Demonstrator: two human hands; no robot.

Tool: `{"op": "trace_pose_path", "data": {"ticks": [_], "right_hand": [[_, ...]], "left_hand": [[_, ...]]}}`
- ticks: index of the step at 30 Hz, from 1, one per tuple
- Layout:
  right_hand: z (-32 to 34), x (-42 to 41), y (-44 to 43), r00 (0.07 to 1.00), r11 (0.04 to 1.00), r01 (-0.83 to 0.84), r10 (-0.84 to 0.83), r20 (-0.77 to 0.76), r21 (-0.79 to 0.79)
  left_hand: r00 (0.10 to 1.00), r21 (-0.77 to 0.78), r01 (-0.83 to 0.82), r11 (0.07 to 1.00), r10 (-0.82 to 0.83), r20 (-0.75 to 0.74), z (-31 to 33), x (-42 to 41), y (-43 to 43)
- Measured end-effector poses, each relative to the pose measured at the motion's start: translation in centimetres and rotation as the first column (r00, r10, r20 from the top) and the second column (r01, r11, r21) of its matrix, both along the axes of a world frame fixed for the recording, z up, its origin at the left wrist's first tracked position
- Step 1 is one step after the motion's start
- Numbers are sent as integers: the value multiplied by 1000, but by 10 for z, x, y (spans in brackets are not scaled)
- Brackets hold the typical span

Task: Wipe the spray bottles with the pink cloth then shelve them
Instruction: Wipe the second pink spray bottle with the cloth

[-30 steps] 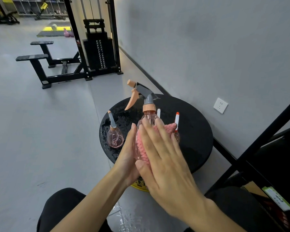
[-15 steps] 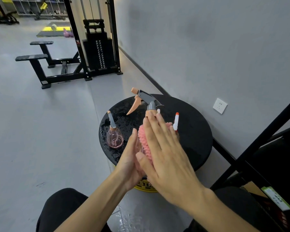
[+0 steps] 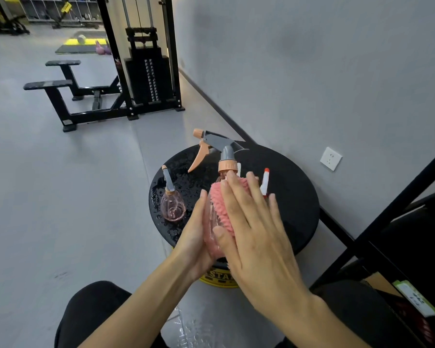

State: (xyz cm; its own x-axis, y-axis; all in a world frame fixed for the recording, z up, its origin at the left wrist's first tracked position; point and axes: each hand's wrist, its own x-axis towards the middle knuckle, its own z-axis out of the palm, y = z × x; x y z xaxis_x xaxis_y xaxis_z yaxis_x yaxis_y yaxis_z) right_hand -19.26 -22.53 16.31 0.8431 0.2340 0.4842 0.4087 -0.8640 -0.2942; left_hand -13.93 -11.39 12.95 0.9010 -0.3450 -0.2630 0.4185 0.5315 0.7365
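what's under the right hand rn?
Pink cloth, pressed by the flat right hand against the spray bottle, the left hand bracing its other side. Much of cloth and bottle is covered; a red-tipped nozzle pokes up behind, its bottle hidden.

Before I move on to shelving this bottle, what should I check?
1. Grip on the large spray bottle, held between both hands: ok.
2. The pink cloth pressed flat under the right hand: ok.
3. The left hand bracing the bottle's side: ok.
4. Bottle fully wiped: cannot tell, hands cover it.
5. The table dry: not ok, droplets around the small bottle.
6. Free space on the rack: cannot tell, mostly out of frame.
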Motion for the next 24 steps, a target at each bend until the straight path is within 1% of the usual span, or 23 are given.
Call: {"op": "trace_pose_path", "data": {"ticks": [2, 5, 7, 12, 15, 17, 22, 24], "right_hand": [[5, 1, 1, 997, 998, 62, -62, -39, -7], [17, 12, 3, 985, 994, 98, -91, -149, 39], [19, 15, 3, 986, 992, 100, -89, -140, 75], [-3, 6, 2, 999, 984, 5, -13, 45, 176], [-4, 14, -5, 995, 936, -63, 32, 96, 345], [7, 23, -8, 989, 914, -80, 24, 144, 397], [50, 53, -11, 941, 924, -75, -59, 334, 375], [60, 62, -8, 948, 946, -61, -46, 316, 319]], "left_hand": [[1000, 10, 13, 1000, -13, -5, -3, 0, -3], [1000, 19, 30, 999, -30, 3, -3, -6, -9], [998, 28, 51, 998, -52, 23, -2, -8, -12], [1000, 42, 21, 999, -21, 14, -1, -6, -7], [1000, 25, 14, 1000, -13, -13, -3, -9, -9], [999, 30, 28, 999, -27, -30, -5, -11, -11], [996, 9, 89, 996, -89, -31, -4, -21, -21], [994, 15, 105, 994, -104, -29, -4, -22, -23]]}}
